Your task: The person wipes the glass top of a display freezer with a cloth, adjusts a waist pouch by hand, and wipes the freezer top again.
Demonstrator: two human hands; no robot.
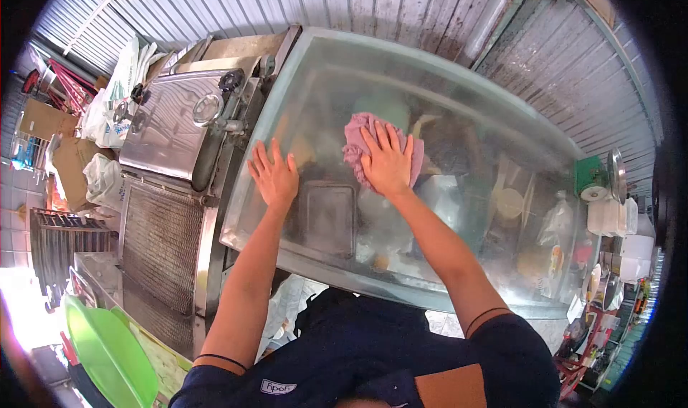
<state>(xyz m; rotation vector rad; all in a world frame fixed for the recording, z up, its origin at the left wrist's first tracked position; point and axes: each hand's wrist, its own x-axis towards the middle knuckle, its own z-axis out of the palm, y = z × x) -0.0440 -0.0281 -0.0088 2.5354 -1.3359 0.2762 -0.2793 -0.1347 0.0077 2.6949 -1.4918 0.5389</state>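
A pink cloth (355,144) lies bunched up on the glass top (444,93) of a large case with a pale green frame. My right hand (388,157) holds this cloth against the glass from above, its fingers extended over the folds. To the left, near the frame's edge, my left hand (274,175) rests on the glass with its fingers spread and nothing in it. The glass looks hazy. Beneath it, a dark rectangular tray shape (330,218) and a clear plastic bag (555,225) show dimly.
A metal machine (172,125) with black knobs stands close on the left, above a mesh panel (161,225). A green basin (107,347) sits at lower left. White containers (609,214) and a green scale (591,175) crowd the right end. Corrugated metal wall (344,10) rises behind.
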